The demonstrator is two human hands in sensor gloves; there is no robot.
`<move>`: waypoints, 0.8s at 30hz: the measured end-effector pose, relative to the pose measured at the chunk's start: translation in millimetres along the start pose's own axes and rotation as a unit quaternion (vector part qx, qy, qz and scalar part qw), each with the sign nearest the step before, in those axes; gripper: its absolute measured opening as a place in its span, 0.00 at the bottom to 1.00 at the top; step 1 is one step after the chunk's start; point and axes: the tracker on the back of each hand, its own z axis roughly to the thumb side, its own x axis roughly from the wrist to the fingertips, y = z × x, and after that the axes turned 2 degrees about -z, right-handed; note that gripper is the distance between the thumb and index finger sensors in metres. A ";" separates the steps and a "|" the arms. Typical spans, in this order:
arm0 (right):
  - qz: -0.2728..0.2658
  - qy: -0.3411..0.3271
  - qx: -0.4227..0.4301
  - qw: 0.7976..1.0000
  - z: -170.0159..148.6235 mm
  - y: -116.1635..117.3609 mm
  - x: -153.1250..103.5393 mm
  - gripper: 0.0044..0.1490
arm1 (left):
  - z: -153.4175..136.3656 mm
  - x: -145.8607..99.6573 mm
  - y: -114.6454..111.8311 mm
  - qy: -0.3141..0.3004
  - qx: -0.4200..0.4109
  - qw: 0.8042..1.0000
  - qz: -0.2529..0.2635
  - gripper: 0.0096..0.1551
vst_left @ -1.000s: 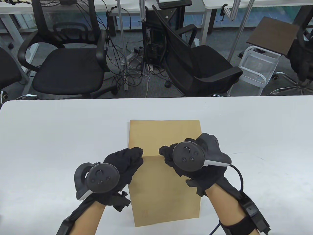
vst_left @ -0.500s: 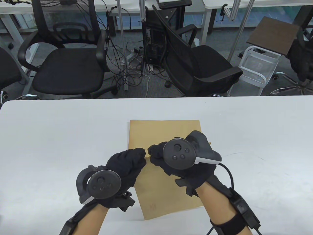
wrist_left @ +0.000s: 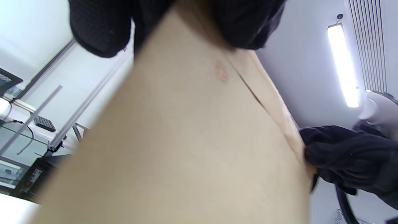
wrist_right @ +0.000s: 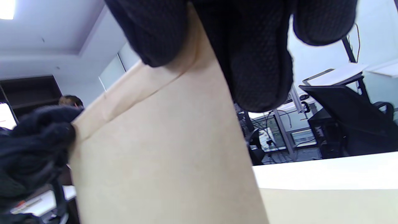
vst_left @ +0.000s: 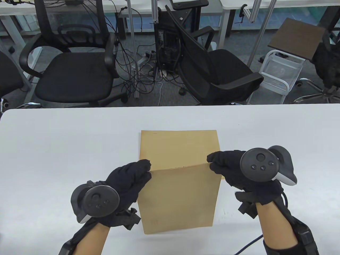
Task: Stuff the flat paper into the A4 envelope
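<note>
A brown A4 envelope [vst_left: 180, 196] is held up above the white table [vst_left: 53, 148], its top edge between my hands. My left hand [vst_left: 147, 168] pinches its upper left corner. My right hand [vst_left: 211, 162] pinches its upper right corner. A second flat brown sheet [vst_left: 179, 147] lies on the table behind and under it. The left wrist view shows the envelope [wrist_left: 186, 140] with a flap seam and my right hand [wrist_left: 342, 155] at its far corner. The right wrist view shows my fingers [wrist_right: 258, 62] on the envelope [wrist_right: 161, 155] and my left hand [wrist_right: 34, 140] opposite.
Black office chairs [vst_left: 74, 71] and cables stand on the floor beyond the table's far edge. A white wire rack [vst_left: 281, 71] stands at the back right. The brown sheet on the table also shows in the right wrist view [wrist_right: 326, 205].
My right hand slid from the middle of the envelope's top edge out to its right corner. The envelope swung from a tilt to hang squarer, and my left hand shifted slightly left.
</note>
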 end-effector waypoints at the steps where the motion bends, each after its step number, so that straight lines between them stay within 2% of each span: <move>1: -0.001 -0.010 0.029 1.000 -3.5 -0.6 -3.7 0.27 | -2.0 -1.1 1.2 0.005 -0.008 1.000 0.000 0.25; 3: -0.001 -0.011 0.042 0.999 -5.0 -2.5 -8.6 0.27 | -1.0 -2.5 1.5 0.009 -0.032 0.999 -0.012 0.25; 5: -0.018 -0.010 0.018 1.000 -7.1 -6.7 -13.4 0.27 | 0.5 -3.3 1.5 0.007 -0.011 1.000 -0.011 0.25; 8: -0.044 0.008 0.009 0.999 -15.3 -16.2 -25.8 0.27 | -5.2 -6.9 6.2 0.026 0.036 0.999 0.014 0.24; 11: -0.072 0.011 0.024 0.997 -22.2 -27.0 -40.2 0.28 | -7.7 -10.5 13.5 0.034 0.035 0.998 0.039 0.25; 12: -0.075 0.007 0.028 0.997 -21.6 -28.0 -41.9 0.28 | -5.8 -10.1 14.0 0.033 0.035 0.998 0.037 0.28; 14: -0.087 -0.013 0.031 0.996 -12.6 -30.0 -44.7 0.28 | 10.8 -7.0 12.3 0.021 0.034 0.999 0.017 0.49; 16: -0.078 -0.039 0.034 0.996 0.6 -26.6 -41.9 0.29 | 31.5 -2.8 9.4 -0.001 0.042 0.999 0.012 0.59; 18: -0.054 -0.079 0.061 0.994 18.4 -18.3 -37.1 0.29 | 57.1 1.2 3.9 -0.034 0.050 0.998 -0.010 0.66; 21: -0.003 -0.124 0.113 0.986 39.5 -4.5 -29.0 0.28 | 81.0 4.5 -5.9 -0.041 0.069 0.995 -0.062 0.67; 24: 0.045 -0.155 0.168 0.972 49.2 8.3 -19.4 0.27 | 86.4 9.5 -11.2 0.003 0.079 0.981 -0.179 0.53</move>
